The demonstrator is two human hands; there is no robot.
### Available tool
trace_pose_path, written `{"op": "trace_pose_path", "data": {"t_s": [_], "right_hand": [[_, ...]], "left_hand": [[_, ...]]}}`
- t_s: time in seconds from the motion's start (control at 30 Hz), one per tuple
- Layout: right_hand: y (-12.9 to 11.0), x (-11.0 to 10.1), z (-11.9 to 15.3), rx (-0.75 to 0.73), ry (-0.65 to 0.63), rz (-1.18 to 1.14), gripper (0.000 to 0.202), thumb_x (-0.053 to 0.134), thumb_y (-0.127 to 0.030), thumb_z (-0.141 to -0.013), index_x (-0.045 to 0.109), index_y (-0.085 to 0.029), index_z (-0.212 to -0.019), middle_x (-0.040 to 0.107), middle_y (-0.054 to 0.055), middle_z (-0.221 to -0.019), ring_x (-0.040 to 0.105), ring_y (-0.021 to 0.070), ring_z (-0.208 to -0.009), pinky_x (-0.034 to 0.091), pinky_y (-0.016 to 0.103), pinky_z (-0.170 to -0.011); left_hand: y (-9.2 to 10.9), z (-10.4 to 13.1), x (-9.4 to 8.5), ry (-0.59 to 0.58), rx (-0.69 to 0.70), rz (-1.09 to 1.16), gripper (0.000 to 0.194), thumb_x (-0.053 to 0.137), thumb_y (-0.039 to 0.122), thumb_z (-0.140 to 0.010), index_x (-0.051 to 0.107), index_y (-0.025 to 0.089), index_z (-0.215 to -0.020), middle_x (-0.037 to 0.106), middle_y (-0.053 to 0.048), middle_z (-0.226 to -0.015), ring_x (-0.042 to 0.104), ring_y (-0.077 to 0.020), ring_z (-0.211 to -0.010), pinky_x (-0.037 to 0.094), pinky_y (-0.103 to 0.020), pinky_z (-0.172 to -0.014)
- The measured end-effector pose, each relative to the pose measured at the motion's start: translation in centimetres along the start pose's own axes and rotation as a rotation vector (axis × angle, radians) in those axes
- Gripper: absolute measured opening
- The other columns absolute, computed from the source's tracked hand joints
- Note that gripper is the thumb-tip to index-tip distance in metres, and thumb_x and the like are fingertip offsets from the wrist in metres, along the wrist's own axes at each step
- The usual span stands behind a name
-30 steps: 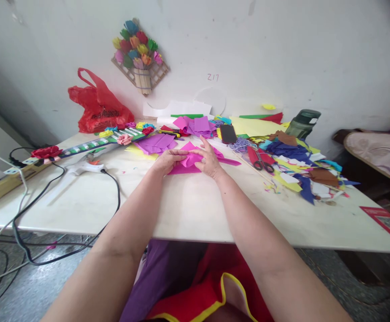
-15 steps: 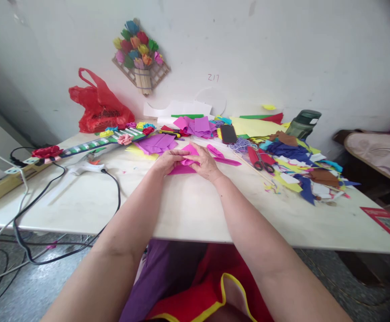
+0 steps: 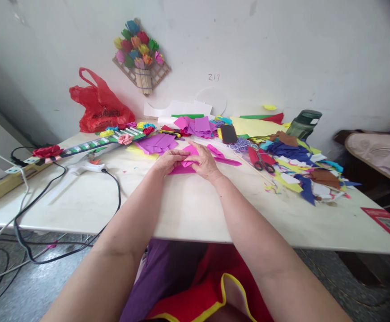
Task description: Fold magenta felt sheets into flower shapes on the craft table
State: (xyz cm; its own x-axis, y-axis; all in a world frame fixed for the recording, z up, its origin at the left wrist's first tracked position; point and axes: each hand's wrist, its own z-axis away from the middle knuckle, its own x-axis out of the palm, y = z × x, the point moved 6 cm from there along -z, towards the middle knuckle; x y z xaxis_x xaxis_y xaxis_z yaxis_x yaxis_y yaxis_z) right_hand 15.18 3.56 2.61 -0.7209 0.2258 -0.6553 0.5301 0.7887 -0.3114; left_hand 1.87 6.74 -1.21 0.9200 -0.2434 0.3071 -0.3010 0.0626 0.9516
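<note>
Both hands meet over bright magenta paper (image 3: pixel 190 157) at the middle of the table. My left hand (image 3: pixel 169 162) pinches its left side, fingers closed together. My right hand (image 3: pixel 205 163) grips the right side between thumb and fingers, partly covering it. More magenta paper (image 3: pixel 181 170) lies flat under the hands. Just right of my right hand are magenta strips (image 3: pixel 226 160). Purple paper sheets (image 3: pixel 157 144) lie beyond my left hand.
A glue gun (image 3: pixel 83 167) with a black cord lies left. Scissors (image 3: pixel 261 162), a phone (image 3: pixel 229 133), paper scraps (image 3: pixel 295 156) and a green bottle (image 3: pixel 304 125) are at right. A red bag (image 3: pixel 102 109) and a strip with paper flowers (image 3: pixel 97 145) stand at back left.
</note>
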Motion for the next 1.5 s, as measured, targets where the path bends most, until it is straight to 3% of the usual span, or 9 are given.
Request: {"op": "trace_pose_path", "data": {"t_s": [0.3,0.47,0.8,1.0,1.3,1.5], "right_hand": [[0.9,0.4,0.0,0.087,0.009,0.041,0.014,0.067,-0.017,-0.073,0.075,-0.027,-0.080,0.051,0.001,-0.137,0.044,0.0281,-0.123,0.028,0.054,-0.109],[1.5,0.2,0.0,0.164,0.077,-0.009,0.005,0.070,-0.025,-0.074,0.075,-0.024,-0.075,0.052,0.005,-0.136,0.045,0.0272,-0.125,0.030,0.049,-0.109],[3.0,0.4,0.2,0.340,0.162,-0.173,0.015,0.068,-0.030,-0.074,0.067,-0.019,-0.063,0.051,0.009,-0.136,0.046,0.0269,-0.125,0.032,0.047,-0.105],[3.7,0.8,0.3,0.403,0.171,-0.193,0.022,0.069,-0.030,-0.073,0.060,-0.018,-0.057,0.052,0.010,-0.134,0.043,0.0283,-0.125,0.030,0.049,-0.106],[3.5,0.7,0.3,0.459,0.143,-0.157,0.025,0.067,-0.027,-0.073,0.055,-0.018,-0.054,0.053,0.011,-0.131,0.043,0.0280,-0.124,0.031,0.047,-0.106],[3.2,0.5,0.3,0.474,0.168,-0.217,0.023,0.064,-0.033,-0.076,0.060,-0.018,-0.059,0.052,0.011,-0.131,0.044,0.0259,-0.124,0.031,0.043,-0.107]], "left_hand": [[0.6,0.1,0.2,0.047,0.043,-0.019,0.018,0.063,0.005,-0.062,0.073,0.009,-0.076,0.071,-0.007,-0.070,0.064,-0.0122,-0.061,0.052,-0.020,-0.059],[0.9,0.2,0.5,0.098,0.052,0.026,0.020,0.055,0.007,-0.064,0.074,0.008,-0.072,0.072,-0.009,-0.073,0.066,-0.0157,-0.070,0.054,-0.023,-0.066],[1.1,0.5,0.9,0.091,0.032,0.103,0.020,0.053,0.010,-0.066,0.072,0.007,-0.072,0.072,-0.013,-0.080,0.068,-0.0226,-0.086,0.056,-0.032,-0.076],[1.1,0.5,1.0,0.040,0.055,0.096,0.012,0.065,0.010,-0.066,0.071,0.008,-0.075,0.072,-0.009,-0.079,0.069,-0.0188,-0.079,0.056,-0.031,-0.079],[0.3,0.2,0.8,-0.013,0.047,0.060,0.021,0.078,0.007,-0.058,0.072,0.009,-0.078,0.072,-0.006,-0.075,0.068,-0.0144,-0.072,0.053,-0.028,-0.081],[0.6,0.2,0.8,0.037,0.078,0.040,0.023,0.081,0.009,-0.054,0.072,0.009,-0.075,0.072,-0.005,-0.072,0.067,-0.0131,-0.068,0.054,-0.026,-0.076]]}}
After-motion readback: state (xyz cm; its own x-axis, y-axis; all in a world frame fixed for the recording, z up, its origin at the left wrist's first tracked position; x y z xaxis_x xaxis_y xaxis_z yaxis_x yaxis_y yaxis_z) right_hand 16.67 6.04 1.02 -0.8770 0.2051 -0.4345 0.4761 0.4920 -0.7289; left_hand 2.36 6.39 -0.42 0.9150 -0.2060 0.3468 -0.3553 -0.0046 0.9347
